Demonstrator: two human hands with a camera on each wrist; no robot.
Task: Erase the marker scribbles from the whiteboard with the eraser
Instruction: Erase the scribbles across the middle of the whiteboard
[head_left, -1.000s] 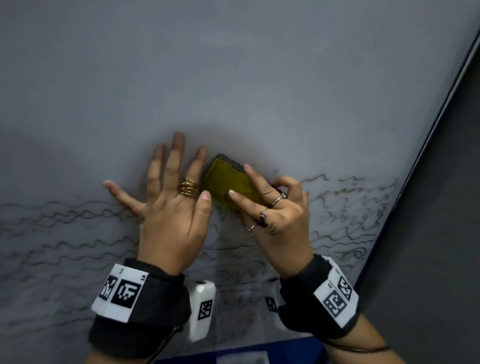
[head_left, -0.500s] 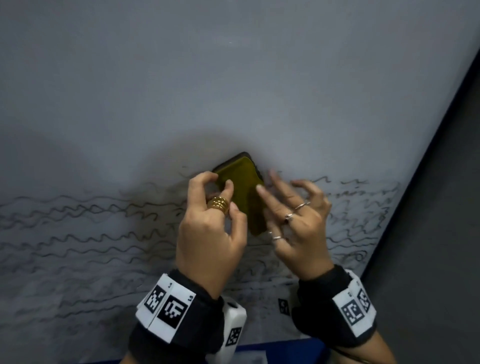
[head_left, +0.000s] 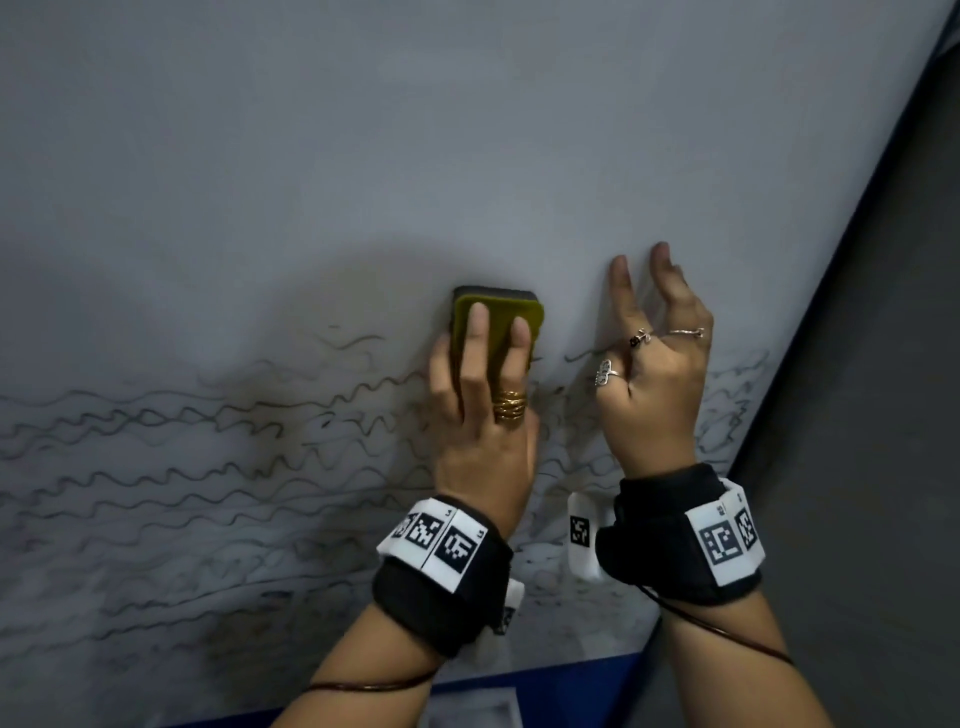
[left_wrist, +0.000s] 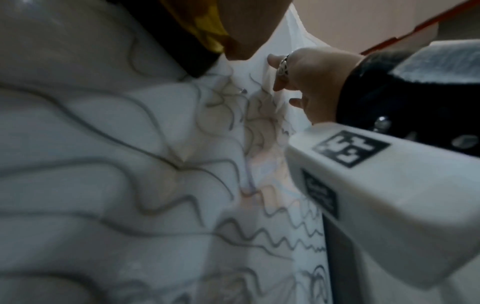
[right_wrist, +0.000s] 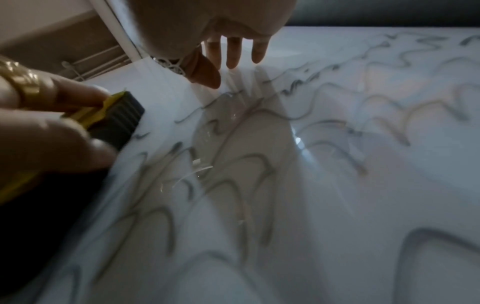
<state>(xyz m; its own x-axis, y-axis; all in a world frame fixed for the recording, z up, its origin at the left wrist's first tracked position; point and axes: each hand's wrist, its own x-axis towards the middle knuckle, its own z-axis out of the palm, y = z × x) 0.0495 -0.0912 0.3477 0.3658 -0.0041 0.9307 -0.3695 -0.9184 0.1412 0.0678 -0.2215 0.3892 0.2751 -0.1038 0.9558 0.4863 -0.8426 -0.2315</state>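
Yellow-backed eraser (head_left: 496, 322) sits flat on the whiteboard (head_left: 363, 156) at the top edge of the marker scribbles (head_left: 208, 467), pinned by the left hand (head_left: 483, 415): two straight fingers on its back, thumb down its left side, more a press than a wrap. Right hand (head_left: 654, 374) is just beside it, holding nothing, fingers spread and loosely bent, tips at or near the board. Left wrist view: eraser's dark felt edge (left_wrist: 192, 51) meets the board, wavy lines run thick below it, right hand's rings show at the far side. Right wrist view: left fingers (right_wrist: 78, 96) on the yellow back, dark felt down; right fingertips (right_wrist: 233, 55) hover over the lines, contact unclear. Risks, judged: flat-finger hold is loose, so a fast stroke could let the eraser skid out or tip onto an edge and leave streaks; right palm may smear wet-looking lines; most scribbles remain, so missed bands are likely
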